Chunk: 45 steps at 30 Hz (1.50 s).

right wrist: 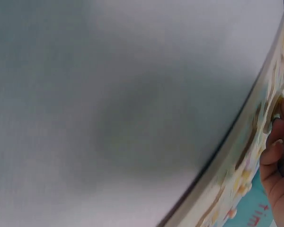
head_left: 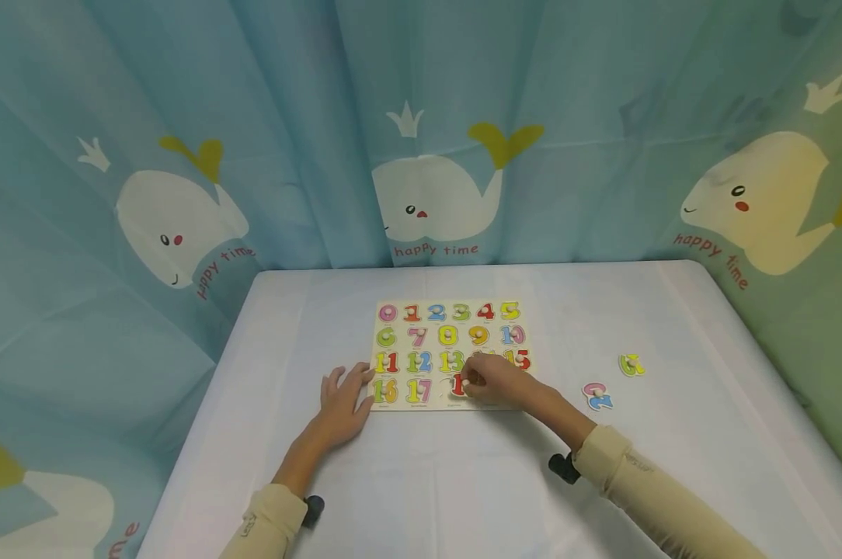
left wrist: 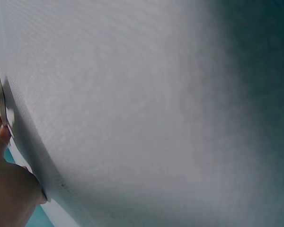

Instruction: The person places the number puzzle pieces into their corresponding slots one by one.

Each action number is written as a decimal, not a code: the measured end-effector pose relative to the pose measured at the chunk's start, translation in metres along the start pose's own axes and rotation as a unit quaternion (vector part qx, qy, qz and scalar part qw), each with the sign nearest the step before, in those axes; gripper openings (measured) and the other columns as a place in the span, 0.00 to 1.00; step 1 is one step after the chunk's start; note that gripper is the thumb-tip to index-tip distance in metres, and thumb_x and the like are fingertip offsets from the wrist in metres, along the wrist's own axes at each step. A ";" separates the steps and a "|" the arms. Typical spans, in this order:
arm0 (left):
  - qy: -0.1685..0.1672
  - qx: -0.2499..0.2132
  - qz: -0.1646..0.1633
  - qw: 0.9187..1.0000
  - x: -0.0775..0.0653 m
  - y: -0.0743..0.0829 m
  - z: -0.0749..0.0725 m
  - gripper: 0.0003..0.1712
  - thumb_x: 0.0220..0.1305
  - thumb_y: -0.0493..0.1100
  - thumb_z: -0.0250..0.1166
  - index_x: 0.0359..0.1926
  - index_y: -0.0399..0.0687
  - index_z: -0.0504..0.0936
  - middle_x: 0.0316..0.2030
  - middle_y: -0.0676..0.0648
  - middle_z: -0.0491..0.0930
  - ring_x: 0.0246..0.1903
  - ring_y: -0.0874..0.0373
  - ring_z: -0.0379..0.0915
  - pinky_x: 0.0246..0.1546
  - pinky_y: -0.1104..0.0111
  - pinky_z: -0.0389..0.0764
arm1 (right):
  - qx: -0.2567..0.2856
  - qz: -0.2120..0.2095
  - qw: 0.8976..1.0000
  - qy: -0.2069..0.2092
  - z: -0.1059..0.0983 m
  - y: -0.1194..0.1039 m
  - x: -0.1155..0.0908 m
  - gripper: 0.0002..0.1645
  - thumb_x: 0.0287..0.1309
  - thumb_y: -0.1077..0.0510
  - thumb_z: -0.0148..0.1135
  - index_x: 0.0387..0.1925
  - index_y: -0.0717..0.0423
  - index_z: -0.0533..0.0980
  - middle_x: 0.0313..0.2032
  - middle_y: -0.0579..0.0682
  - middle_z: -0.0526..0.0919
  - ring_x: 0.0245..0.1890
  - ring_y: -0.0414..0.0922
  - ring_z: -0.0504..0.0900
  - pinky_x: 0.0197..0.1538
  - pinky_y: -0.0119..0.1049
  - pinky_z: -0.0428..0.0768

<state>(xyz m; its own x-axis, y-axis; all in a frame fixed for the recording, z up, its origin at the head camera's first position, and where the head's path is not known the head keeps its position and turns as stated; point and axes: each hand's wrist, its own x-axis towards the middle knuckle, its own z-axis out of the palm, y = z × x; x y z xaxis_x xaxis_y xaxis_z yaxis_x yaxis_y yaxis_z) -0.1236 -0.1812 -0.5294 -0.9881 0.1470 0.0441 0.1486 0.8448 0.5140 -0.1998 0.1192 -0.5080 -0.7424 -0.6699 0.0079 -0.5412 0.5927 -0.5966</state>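
Note:
A wooden number puzzle board [head_left: 431, 405] lies on the white table, with colourful knobbed number pieces seated in its rows. My right hand [head_left: 494, 379] pinches a number piece with a red 1 [head_left: 457, 386] at the bottom row, just right of the 17 [head_left: 418, 390]. The rest of that piece is hard to make out; it appears slightly tilted over its recess. In the right wrist view my right hand [right wrist: 278, 165] grips it above the board face. My left hand [head_left: 342, 405] rests on the board's left edge with fingers spread, beside the 16 [head_left: 385, 390].
Two loose number pieces lie right of the board: a pink and blue one [head_left: 597, 396] and a green and yellow one [head_left: 631, 365]. A curtain with whale prints [head_left: 435, 198] hangs behind the table [head_left: 309, 310].

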 end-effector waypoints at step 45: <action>-0.001 0.006 0.006 1.000 0.000 -0.003 0.003 0.27 0.63 0.42 0.57 0.63 0.40 0.68 0.65 0.44 0.61 0.66 0.36 0.41 0.61 0.38 0.31 | 0.023 0.067 0.995 0.065 -0.003 0.021 -0.016 0.08 0.62 0.62 0.55 0.41 0.56 0.78 0.30 0.42 0.78 0.28 0.39 0.70 0.34 0.34 0.71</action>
<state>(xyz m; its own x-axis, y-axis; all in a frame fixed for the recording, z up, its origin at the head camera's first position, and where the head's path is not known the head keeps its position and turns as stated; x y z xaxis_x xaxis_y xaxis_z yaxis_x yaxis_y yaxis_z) -0.1239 -0.1828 -0.5334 -0.9864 0.1572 0.0483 0.1600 0.8488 0.5039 -0.2005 0.1434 -0.5184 -0.8537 -0.5200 0.0279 -0.4165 0.6497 -0.6360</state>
